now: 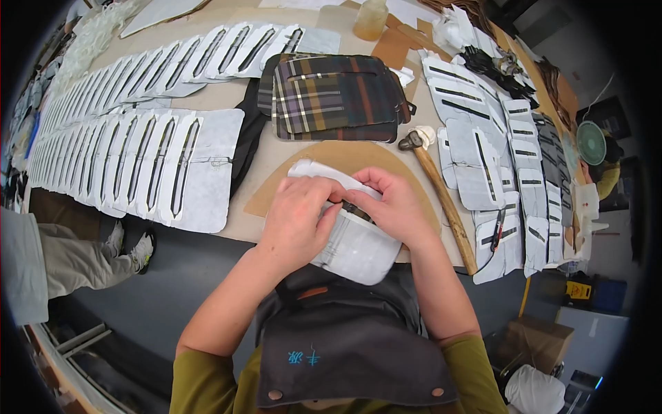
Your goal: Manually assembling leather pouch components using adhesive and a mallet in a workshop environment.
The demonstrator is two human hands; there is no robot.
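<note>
A white-backed fabric panel [362,252] with rounded corners lies tilted at the table's front edge, partly over a tan board with a curved edge [276,181]. My left hand [298,217] is closed, its thumb and fingers pinching the panel along a dark slit near its middle. From the other side my right hand [394,207] pinches the same slit, thumb on top. The fingertips of both hands nearly meet and hide part of the slit. Just right of the board lies a hammer [441,193] with a wooden handle.
Plaid panels [321,93] are stacked beyond the board. Overlapping rows of white slit panels [214,179] cover the left; more panels [472,162] lie right. A jar [371,19] stands at the back. Another person's legs [76,255] show at left; someone sits far right.
</note>
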